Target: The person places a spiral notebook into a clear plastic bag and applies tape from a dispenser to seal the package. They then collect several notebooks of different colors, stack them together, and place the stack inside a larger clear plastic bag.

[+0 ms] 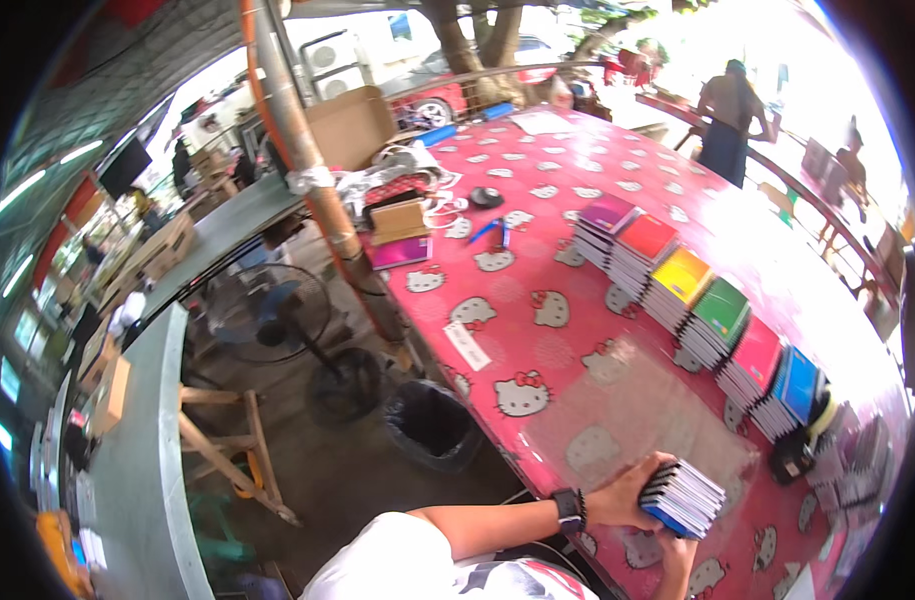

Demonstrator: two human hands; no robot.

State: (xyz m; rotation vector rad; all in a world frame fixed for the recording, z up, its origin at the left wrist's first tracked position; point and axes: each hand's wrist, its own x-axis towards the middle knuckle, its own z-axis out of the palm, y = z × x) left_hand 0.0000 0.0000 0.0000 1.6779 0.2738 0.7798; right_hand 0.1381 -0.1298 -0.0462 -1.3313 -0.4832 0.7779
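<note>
two hands hold a small stack of spiral notebooks (683, 497) at the near edge of the pink cat-print table (537, 350).

head view: the left hand (627, 492) is wrapped around the stack's wire-bound side; the right hand (674, 548) supports it from below, but its fingers are hidden and i cannot tell their state. the stack looks rather heavy, stiff as a block, with smooth covers that may slide, so holding both ends seems safest. beyond the stack, farther along the table, stands a row of coloured notebook piles (692, 320).
</note>
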